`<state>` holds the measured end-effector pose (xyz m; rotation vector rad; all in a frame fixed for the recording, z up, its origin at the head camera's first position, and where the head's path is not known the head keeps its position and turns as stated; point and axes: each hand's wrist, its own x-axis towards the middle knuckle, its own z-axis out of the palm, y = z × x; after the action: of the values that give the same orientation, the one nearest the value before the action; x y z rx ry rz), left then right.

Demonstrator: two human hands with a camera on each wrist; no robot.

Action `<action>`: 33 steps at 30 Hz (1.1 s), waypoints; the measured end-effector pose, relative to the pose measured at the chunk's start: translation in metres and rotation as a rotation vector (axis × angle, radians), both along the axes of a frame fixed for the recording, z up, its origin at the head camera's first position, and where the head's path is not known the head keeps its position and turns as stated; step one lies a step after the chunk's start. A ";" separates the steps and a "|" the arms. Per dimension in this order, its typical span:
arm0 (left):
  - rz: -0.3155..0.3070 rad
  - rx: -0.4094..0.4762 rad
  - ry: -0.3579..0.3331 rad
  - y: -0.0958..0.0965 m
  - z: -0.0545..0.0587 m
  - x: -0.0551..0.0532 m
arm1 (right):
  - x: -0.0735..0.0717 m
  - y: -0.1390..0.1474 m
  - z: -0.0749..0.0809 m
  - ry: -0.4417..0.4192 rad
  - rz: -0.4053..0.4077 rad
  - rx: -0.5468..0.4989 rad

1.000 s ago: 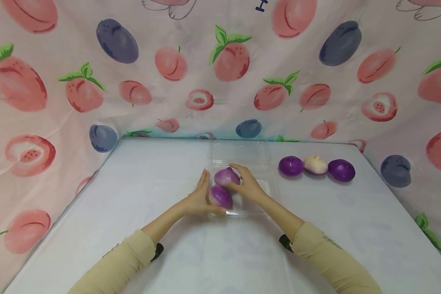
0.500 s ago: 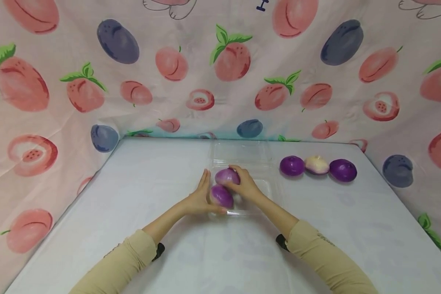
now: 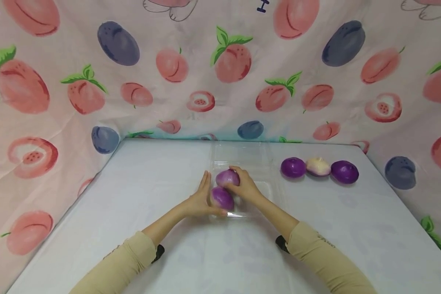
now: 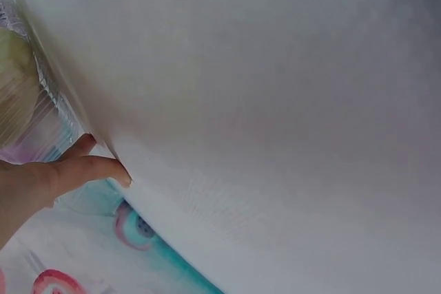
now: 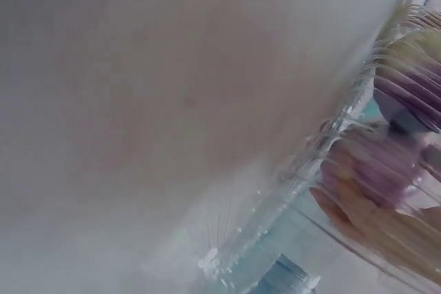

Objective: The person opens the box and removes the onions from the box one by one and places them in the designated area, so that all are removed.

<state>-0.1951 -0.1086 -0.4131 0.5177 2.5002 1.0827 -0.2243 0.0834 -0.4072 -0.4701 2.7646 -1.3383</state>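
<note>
A clear plastic clamshell box [image 3: 257, 191] lies with its lid unfolded toward the back, in the middle of the table. Two purple onions sit in its left part: a front onion [image 3: 222, 199] and, touching it, a rear onion [image 3: 228, 178]. My right hand [image 3: 245, 186] grips the rear onion from the right, thumb in front and fingers behind. At the box's left side rests my left hand [image 3: 198, 203], fingers straight along the wall and thumb stretched along the front edge. In the right wrist view an onion [image 5: 375, 163] and the fingers show blurred through ridged clear plastic.
To the right of the box, a purple onion [image 3: 293, 168], a whitish onion [image 3: 318, 167] and another purple onion [image 3: 344, 172] stand in a row. The box lid [image 3: 239, 152] lies flat behind. A fruit-print cloth [image 3: 191, 61] walls the table's back and sides.
The rear onion has tilted slightly under my right hand and its pointed tip no longer shows. My left hand keeps its place at the box.
</note>
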 end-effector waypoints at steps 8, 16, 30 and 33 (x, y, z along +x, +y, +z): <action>0.005 0.003 0.016 0.000 -0.001 -0.002 | 0.004 0.001 0.012 0.047 0.007 -0.008; 0.002 0.000 0.027 0.000 -0.002 0.000 | 0.012 0.005 0.020 0.037 -0.008 0.001; 0.011 0.008 0.030 0.001 -0.003 0.001 | 0.020 0.032 0.029 0.022 0.028 -0.005; 0.010 -0.002 0.032 0.000 -0.004 0.001 | 0.018 0.041 0.029 -0.001 0.046 0.003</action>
<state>-0.1942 -0.1086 -0.4167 0.5263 2.5342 1.0838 -0.2058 0.1247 -0.3786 -0.5292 2.7368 -1.3237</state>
